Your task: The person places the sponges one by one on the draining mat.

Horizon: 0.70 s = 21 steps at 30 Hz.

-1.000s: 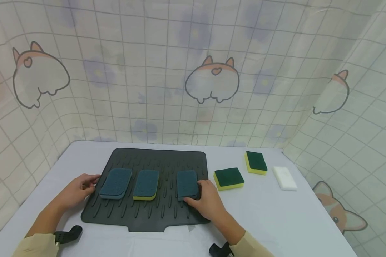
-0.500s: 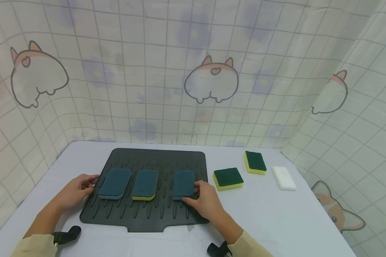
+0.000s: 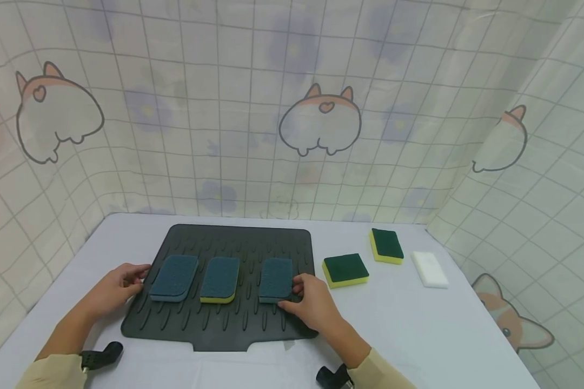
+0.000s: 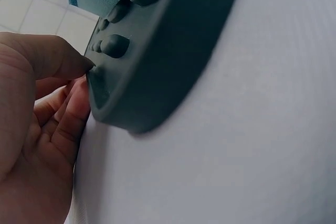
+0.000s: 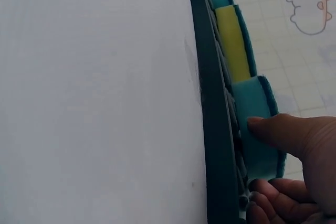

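Fingers of the right hand are curled round the near right corner of the rightmost blue sponge; in the right wrist view the thumb is pressed flat on its side while the other fingertips are tucked under its lower end, so the sponge is pinched rather than merely touched. It lies flat on the dark ribbed mat, to the right of two others — a middle sponge with a yellow underside and a left sponge, both blue on top. A wider gap is seen between the rightmost and middle sponges than between the other two.

The left hand is set against the mat's left edge, just beside the left sponge; in the left wrist view its thumb is laid on the raised rim and the fingers are folded under it, so the rim is lightly gripped.

The step in hand is judged to be the squaring-up of the third sponge in the row. It would be done well if the sponge were slid with a low, even pinch along the ribs rather than lifted by one corner, and if the mat were kept braced at the left edge so it is not dragged across the white table. Two green-and-yellow sponges and a white block lie apart on the table, right of the mat.
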Available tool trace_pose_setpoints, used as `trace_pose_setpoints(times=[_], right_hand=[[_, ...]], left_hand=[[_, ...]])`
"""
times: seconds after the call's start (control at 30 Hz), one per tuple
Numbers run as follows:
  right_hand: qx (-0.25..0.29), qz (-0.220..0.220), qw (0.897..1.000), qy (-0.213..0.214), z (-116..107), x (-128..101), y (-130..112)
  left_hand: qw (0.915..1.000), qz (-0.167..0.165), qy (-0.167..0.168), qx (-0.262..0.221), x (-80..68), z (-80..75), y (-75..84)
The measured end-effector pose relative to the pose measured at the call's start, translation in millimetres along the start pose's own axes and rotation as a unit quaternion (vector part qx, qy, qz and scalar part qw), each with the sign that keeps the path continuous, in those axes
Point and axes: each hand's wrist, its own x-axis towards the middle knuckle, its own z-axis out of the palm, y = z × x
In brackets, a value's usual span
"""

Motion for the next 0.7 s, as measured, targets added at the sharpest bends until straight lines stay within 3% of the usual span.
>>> trace_pose_setpoints(times=[0.33, 0.7], right_hand=[[0.039, -0.038, 0.998, -0.009, -12, -2, 14], [0.077, -0.084, 0.992, 0.046, -27, -4, 34]], left_hand=[[1.0, 0.003, 0.003, 0.001, 0.1, 0.3, -1.7], [1.0, 0.004, 0.003, 0.005, 2.6, 1.8, -5.6]])
